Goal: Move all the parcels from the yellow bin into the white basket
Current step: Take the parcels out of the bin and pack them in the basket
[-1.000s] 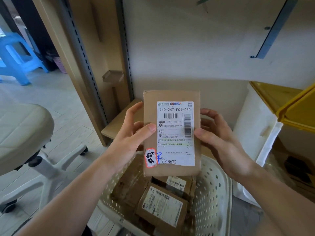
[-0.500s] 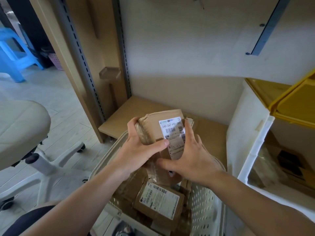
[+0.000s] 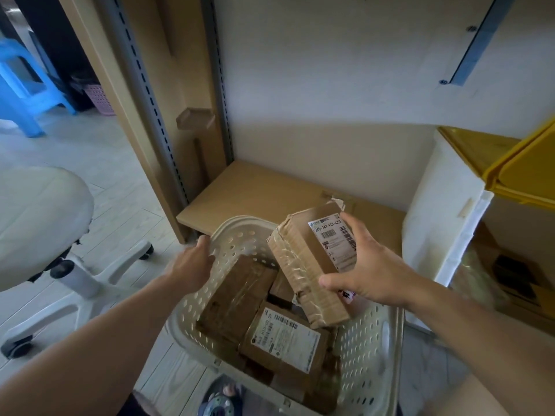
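Right hand [image 3: 365, 273] reaches in from lower right, forearm angled up-left, and grips a brown parcel [image 3: 306, 259]: thumb clamped on the near lower edge, fingers wrapped over the far labelled side. The parcel is tilted, white shipping label [image 3: 333, 238] facing up-right, taped end toward the left; it sits over the right half of the white basket [image 3: 369, 352], its bottom corner down among the parcels already inside, whether it touches them I can't tell. Left hand [image 3: 192, 265] comes in from lower left, arm stretched forward, at the basket's left rim; it's motion-blurred, fingers look loosely curled and hold nothing. Touching the rim or just above it: can't tell. In the basket: one parcel with its label up [image 3: 285, 337] at front centre, one plain brown parcel [image 3: 237, 292] to its left, and parts of at least two more under and behind them; exact count can't be read. One yellow bin [image 3: 528, 172] at the right edge, well right of the basket, its contents out of sight. One white office chair [image 3: 39, 217] left, one blue stool [image 3: 24, 85] far left. The basket stands on the floor in front of a low cardboard shelf [image 3: 255, 193].
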